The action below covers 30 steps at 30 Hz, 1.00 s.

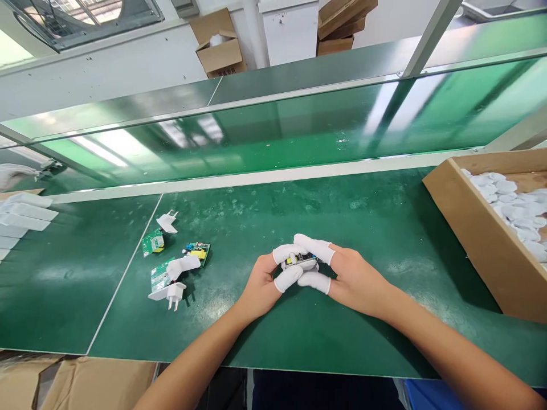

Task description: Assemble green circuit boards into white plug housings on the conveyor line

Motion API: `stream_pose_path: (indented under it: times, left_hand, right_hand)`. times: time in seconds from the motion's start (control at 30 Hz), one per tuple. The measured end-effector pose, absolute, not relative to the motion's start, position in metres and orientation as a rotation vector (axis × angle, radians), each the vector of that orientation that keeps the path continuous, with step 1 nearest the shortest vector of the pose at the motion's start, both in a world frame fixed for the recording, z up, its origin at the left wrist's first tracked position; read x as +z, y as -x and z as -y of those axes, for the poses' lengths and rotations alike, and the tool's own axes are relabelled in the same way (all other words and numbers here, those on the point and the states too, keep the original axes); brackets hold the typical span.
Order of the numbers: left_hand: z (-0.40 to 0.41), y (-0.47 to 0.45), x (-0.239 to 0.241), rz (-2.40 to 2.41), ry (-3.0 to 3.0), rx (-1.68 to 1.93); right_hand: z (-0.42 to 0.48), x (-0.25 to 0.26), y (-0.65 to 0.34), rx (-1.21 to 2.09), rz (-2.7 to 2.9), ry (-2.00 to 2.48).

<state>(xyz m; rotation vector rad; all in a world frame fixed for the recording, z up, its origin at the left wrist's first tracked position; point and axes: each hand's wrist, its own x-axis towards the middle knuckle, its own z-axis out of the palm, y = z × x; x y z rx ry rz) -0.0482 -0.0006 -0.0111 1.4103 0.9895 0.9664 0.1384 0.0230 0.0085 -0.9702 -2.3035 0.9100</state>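
Note:
Between both hands, above the front middle of the green bench, is a small circuit board with a white plastic cover [301, 264]. My left hand [273, 272] pinches its left side, and my right hand [333, 270] grips its right side. White finger cots cover the thumbs and fingers that touch it; parts of the piece are hidden behind them. To the left lie several green circuit boards [160, 276] with white plug pieces [175, 293], some joined together. Another board [199, 251] with yellow and blue components lies beside them.
At the right stands a cardboard box [474, 239] holding many white round pieces [508, 196]. White long housings [28, 213] are stacked at the far left. A raised green shelf [273, 131] with a metal frame runs behind the bench. Open cartons [220, 54] stand beyond it.

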Motion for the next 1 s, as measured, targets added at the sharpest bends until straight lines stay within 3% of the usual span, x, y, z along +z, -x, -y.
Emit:
stream_pose_path:
  times: [0.2, 0.5, 0.7, 1.0]
  left_hand:
    - [0.0, 0.047, -0.013, -0.932, -1.351, 0.961]
    - [0.0, 0.046, -0.016, -0.964, -1.227, 0.953]
    - [-0.002, 0.047, -0.011, -0.913, -1.289, 0.912]
    - [-0.002, 0.046, -0.012, -0.928, -1.242, 0.948]
  right_hand:
    - [-0.017, 0.001, -0.13, 0.79, 2.187, 1.047]
    - [-0.031, 0.016, -0.145, 1.237, 2.253, 1.004]
    - [-0.022, 0.01, -0.134, 1.252, 2.07, 1.216]
    - [-0.029, 0.017, -0.142, 1.474, 2.069, 1.015]
